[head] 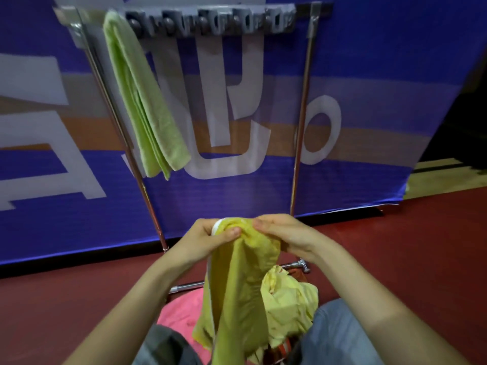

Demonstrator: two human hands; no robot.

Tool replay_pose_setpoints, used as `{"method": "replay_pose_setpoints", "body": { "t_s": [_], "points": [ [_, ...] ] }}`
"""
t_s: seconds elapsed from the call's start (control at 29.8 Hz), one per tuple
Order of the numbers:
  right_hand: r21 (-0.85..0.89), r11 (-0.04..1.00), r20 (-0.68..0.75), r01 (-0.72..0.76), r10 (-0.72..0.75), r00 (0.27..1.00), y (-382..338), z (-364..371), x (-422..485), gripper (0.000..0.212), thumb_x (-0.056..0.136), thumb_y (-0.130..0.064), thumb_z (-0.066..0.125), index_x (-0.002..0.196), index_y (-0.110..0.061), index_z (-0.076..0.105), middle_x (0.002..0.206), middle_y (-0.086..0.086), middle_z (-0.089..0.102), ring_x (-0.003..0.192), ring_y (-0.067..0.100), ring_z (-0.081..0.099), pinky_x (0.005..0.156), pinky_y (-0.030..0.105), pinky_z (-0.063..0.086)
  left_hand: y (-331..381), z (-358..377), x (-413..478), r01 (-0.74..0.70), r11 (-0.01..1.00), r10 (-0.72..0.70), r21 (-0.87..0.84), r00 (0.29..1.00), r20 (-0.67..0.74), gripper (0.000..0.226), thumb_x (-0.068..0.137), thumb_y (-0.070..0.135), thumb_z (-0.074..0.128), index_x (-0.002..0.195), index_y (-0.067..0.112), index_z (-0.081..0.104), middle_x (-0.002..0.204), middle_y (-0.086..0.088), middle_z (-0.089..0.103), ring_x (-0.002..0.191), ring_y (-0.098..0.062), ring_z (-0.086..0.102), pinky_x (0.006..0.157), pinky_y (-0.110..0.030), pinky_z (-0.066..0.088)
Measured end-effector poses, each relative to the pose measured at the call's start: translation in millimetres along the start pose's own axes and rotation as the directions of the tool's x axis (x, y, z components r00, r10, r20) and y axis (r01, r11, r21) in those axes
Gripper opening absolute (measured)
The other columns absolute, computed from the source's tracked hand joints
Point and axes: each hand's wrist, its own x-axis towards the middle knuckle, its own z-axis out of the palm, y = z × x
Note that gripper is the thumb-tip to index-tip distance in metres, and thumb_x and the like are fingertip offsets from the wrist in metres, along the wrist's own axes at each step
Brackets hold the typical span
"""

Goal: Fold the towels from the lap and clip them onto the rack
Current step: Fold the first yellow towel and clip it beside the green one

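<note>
Ahead, a blue banner (369,61) stands behind our rack (300,127), whose clip bar (210,22) holds a folded green towel (142,101) at its left end. Lower down, over our lap, a yellow towel (237,285) hangs by its top edge in front of a pink towel (181,312) and a paler cloth (290,306). Our left hand (208,241) and right hand (284,233) both pinch that edge, close together.

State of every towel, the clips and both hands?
Green towel: folded, hanging at rack left end.
Yellow towel: bunched, held up over lap.
Pale towel: crumpled on lap.
Pink towel: crumpled on lap.
Other clips: empty.
Left hand: pinches yellow towel.
Right hand: pinches yellow towel.
</note>
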Motion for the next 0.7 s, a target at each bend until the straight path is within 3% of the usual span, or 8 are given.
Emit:
{"method": "replay_pose_setpoints", "body": {
  "t_s": [0.1, 0.17, 0.34, 0.44, 0.6, 0.7],
  "points": [
    [0.211, 0.977, -0.008, -0.012, 0.014, 1.000, 15, 6, -13, 0.012, 0.083, -0.019, 0.056, 0.086, -0.009, 0.062, 0.062, -0.004, 0.069, 0.060, 0.005, 0.063, 0.064, 0.020, 0.050, 4, -2, -5, 0.012, 1.000, -0.012, -0.013, 0.999, -0.030, 0.025, 0.083, 0.003, 0.055, 0.066, 0.013, 0.071, 0.060, 0.005, 0.070, 0.058, -0.004, 0.064, 0.059, -0.015, 0.053],
    [0.270, 0.962, -0.078, 0.036, -0.016, 0.997, 16, 10, -15, 0.013, 0.087, -0.011, 0.048, 0.085, -0.010, 0.061, 0.057, -0.004, 0.068, 0.056, 0.003, 0.062, 0.061, 0.018, 0.050, 8, -2, -8, 0.013, 1.000, -0.013, -0.015, 1.000, 0.015, 0.014, 0.083, 0.003, 0.058, 0.076, 0.011, 0.066, 0.060, 0.006, 0.069, 0.058, -0.003, 0.062, 0.059, -0.014, 0.051],
    [0.128, 0.987, -0.045, 0.101, -0.096, 0.994, -2, 19, -13, 0.009, 0.079, -0.018, 0.059, 0.083, -0.014, 0.065, 0.060, -0.007, 0.070, 0.056, 0.001, 0.063, 0.055, 0.013, 0.049, 17, 7, -16, 0.077, 0.997, -0.073, -0.026, 0.988, 0.134, 0.010, 0.086, 0.022, 0.056, 0.084, 0.015, 0.063, 0.054, 0.011, 0.063, 0.052, 0.004, 0.055, 0.054, -0.011, 0.042],
    [-0.012, 0.997, 0.018, 0.081, -0.081, 0.997, -7, 20, -13, 0.006, 0.081, -0.017, 0.063, 0.077, -0.017, 0.067, 0.057, -0.009, 0.067, 0.055, -0.001, 0.060, 0.053, 0.012, 0.045, 26, 6, -17, 0.055, 0.997, -0.050, -0.048, 0.994, 0.097, 0.019, 0.087, 0.025, 0.051, 0.081, 0.011, 0.063, 0.047, 0.009, 0.056, 0.049, 0.002, 0.051, 0.056, -0.015, 0.040],
    [-0.021, 0.998, 0.070, 0.054, -0.053, 0.996, 1, 18, -18, 0.013, 0.073, -0.025, 0.069, 0.082, -0.016, 0.067, 0.064, -0.009, 0.070, 0.060, 0.000, 0.062, 0.057, 0.012, 0.047, 34, 5, -16, 0.028, 0.999, -0.029, 0.024, 0.998, 0.062, 0.020, 0.088, 0.022, 0.053, 0.075, 0.010, 0.063, 0.051, 0.008, 0.054, 0.051, -0.002, 0.049, 0.053, -0.015, 0.039],
    [-0.066, 0.998, 0.085, 0.019, -0.013, 0.996, 15, 11, -20, 0.036, 0.065, -0.050, 0.071, 0.080, -0.017, 0.068, 0.069, -0.008, 0.070, 0.063, 0.003, 0.062, 0.058, 0.014, 0.047, 42, -2, -16, -0.005, 1.000, 0.004, -0.007, 0.996, -0.091, 0.025, 0.089, 0.018, 0.049, 0.069, 0.010, 0.061, 0.050, 0.007, 0.055, 0.048, -0.004, 0.052, 0.050, -0.014, 0.047]
  ]
}}
